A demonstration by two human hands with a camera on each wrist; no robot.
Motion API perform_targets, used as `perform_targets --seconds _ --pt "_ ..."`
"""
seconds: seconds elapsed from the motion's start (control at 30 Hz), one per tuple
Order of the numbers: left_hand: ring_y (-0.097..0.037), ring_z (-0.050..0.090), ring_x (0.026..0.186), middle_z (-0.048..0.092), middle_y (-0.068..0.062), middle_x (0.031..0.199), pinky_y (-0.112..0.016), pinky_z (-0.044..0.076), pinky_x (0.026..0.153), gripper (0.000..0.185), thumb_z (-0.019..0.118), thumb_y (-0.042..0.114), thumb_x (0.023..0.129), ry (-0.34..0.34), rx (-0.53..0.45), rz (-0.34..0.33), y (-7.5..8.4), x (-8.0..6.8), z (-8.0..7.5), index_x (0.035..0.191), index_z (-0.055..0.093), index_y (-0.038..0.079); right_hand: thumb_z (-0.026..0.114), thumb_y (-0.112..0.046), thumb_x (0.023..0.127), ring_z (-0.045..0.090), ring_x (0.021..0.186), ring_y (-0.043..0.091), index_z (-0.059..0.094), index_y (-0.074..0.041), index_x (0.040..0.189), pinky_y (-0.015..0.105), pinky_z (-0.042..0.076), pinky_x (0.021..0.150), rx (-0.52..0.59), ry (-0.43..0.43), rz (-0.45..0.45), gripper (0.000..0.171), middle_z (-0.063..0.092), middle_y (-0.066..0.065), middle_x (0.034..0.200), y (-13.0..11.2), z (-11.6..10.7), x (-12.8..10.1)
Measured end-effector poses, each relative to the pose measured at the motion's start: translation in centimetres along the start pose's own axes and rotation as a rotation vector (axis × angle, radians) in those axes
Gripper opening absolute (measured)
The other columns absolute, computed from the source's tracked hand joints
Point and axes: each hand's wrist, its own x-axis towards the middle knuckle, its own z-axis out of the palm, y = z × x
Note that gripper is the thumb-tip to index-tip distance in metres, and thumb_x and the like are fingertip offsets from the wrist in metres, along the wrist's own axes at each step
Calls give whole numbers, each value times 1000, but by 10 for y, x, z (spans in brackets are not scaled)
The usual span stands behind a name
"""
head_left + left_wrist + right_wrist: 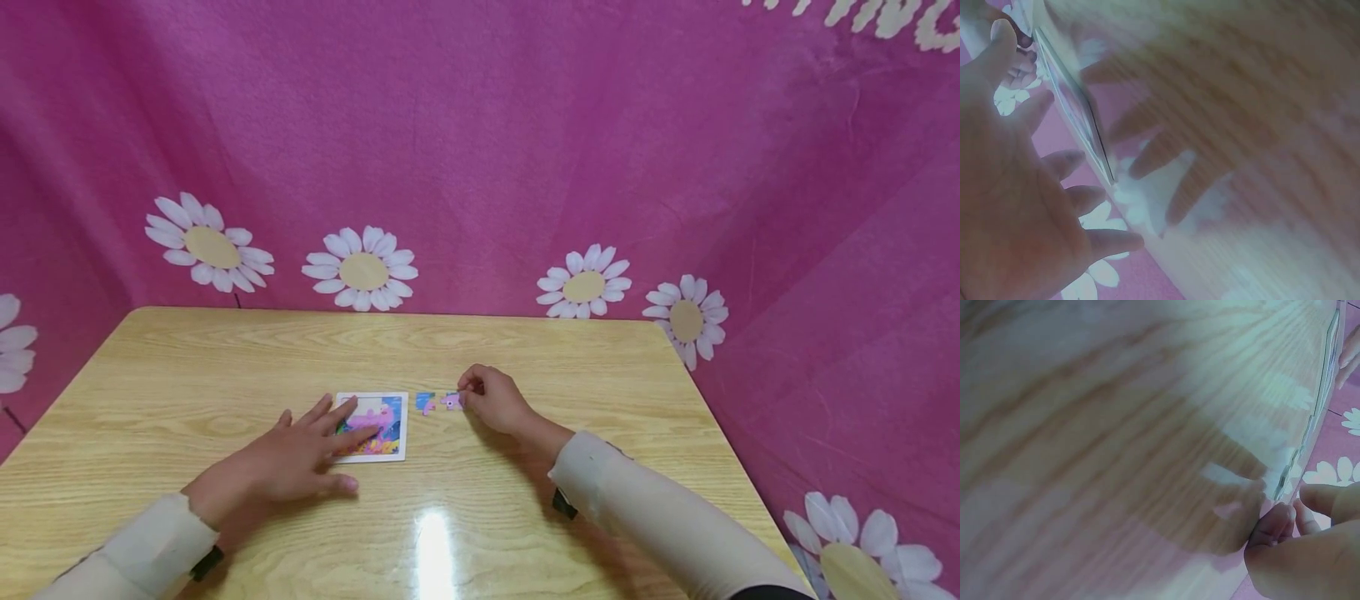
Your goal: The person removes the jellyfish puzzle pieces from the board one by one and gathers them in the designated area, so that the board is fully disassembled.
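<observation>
Left hand (288,462) flat on puzzle (390,425); right hand (491,400) pinches piece (452,401).

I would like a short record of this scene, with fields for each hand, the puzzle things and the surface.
left hand: fingers straight, resting on the puzzle board
right hand: fingers curled, pinching the pink piece
loose piece: blue and pink, lying between the board and the pink piece
puzzle board: white frame, colourful picture, partly under the left fingers
surface: wooden table, glossy
background: pink cloth with white daisies
</observation>
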Motion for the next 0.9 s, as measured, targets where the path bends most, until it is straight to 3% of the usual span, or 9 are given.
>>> perform_targets --seconds 0.4,0.9 --pt "-48 8 157 18 -6 173 -86 11 107 84 59 77 87 -39 9 3 0 2 4 160 36 43 65 1 99 57 79 13 66 1 102 22 48 66 27 -30 -45 4 65 8 90 -10 3 4" --pt "-48 7 156 13 -8 174 -86 10 106 83 56 76 90 -56 -4 27 1 0 2 161 35 39 68 -2 98 55 81 12 68 -1 106 23 47 72 9 -71 -76 9 66 6 94 -32 27 9"
